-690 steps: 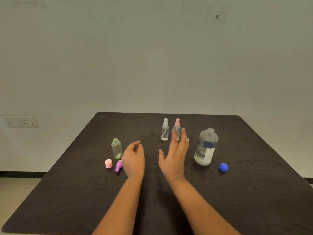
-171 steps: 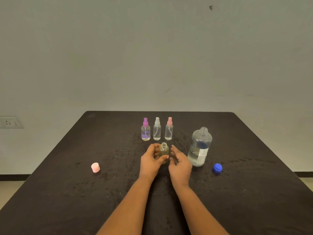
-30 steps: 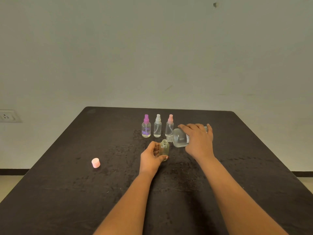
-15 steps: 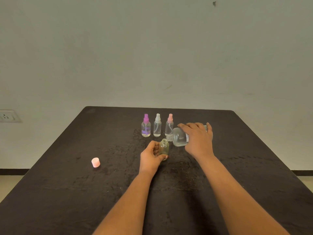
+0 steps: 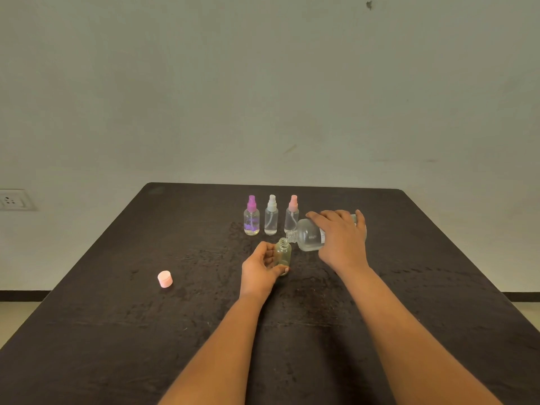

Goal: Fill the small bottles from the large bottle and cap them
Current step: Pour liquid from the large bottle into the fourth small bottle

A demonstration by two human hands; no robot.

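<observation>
Presently our left hand grips the small bottle upright, steadying its mouth beneath the tipped large bottle clasped by our right hand.

Left hand grips the small bottle (fingers curled); right hand clasps the tilted large bottle.

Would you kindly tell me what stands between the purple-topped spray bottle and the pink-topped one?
In the head view, the white-topped spray bottle stands between the purple-topped spray bottle and the pink-topped spray bottle.
</observation>
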